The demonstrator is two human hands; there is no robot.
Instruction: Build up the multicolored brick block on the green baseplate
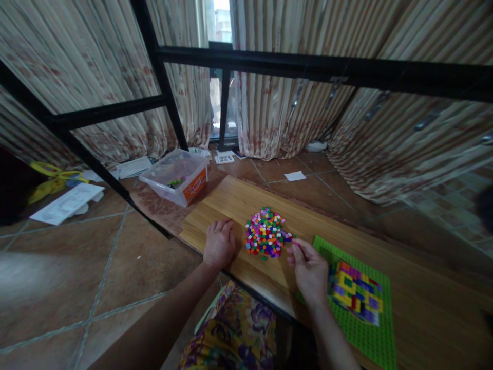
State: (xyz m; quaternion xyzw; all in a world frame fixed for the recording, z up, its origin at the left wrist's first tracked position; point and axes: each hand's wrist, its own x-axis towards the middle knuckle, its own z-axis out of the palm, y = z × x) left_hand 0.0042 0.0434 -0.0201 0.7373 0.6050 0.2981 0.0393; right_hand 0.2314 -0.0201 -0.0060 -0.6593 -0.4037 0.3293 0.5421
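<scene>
My left hand (220,243) rests on the wooden board, its fingers slightly bent and lying on the wood, with nothing seen in them. Just right of it lies a heap of small colourful bricks (265,234). At the heap's lower right edge, my right hand (310,270) has its thumb and fingers pinched on a small pink brick (296,244), mostly covered by the fingertips. Partly behind my right wrist is a green studded baseplate (375,339), bearing a raised patch of multicoloured bricks (356,293). That patch looks a little blurred.
The long wooden board (227,192) forms the work surface. Beyond its left end stands a clear plastic box (173,177) with an orange label and a few pieces inside. Black metal bars (269,57) cross in front of the curtains. White packaging (67,203) and paper (295,176) lie on the tiled floor.
</scene>
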